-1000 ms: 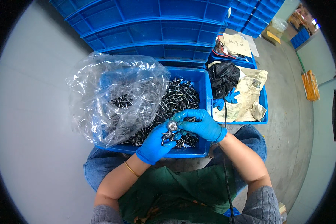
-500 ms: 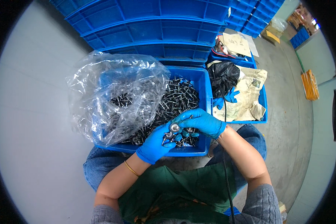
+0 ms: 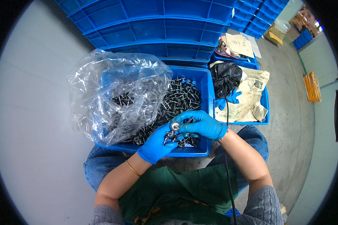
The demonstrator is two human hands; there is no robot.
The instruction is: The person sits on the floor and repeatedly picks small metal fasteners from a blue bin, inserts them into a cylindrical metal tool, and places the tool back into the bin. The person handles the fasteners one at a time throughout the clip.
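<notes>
Against the frame half a second back, both gloved hands are sitting in nearly the same place over the near edge of the blue bin (image 3: pixel 204 84); the small round metal part (image 3: pixel 175 126) is now showing slightly higher between them, its bright face turned up to the camera, and the right fingers are reaching a little further across it. A second earlier the part was lower and closer to the left palm. The left hand (image 3: pixel 156 144) is curling its fingers closed around the part's lower end, where one or two dark screw-like pieces (image 3: pixel 169 135) are sticking out; exactly how many it is pinching I cannot tell. The right hand (image 3: pixel 201 125) is lying over the top from the right, thumb and forefinger closing on the round part's rim, other fingers half bent and spread over the bin. So the part is being held jointly, at the meeting point of the two hands, just above the heap of dark screws (image 3: pixel 178 99) filling the bin. The crumpled clear plastic bag (image 3: pixel 116 95) is covering the bin's left half and is lying just left of the left hand, apart from it. The bin is resting on the person's lap, over a green apron (image 3: pixel 184 187). To the right, a second blue tray (image 3: pixel 266 108) is holding a black bag (image 3: pixel 225 77) and papers (image 3: pixel 251 93).
</notes>
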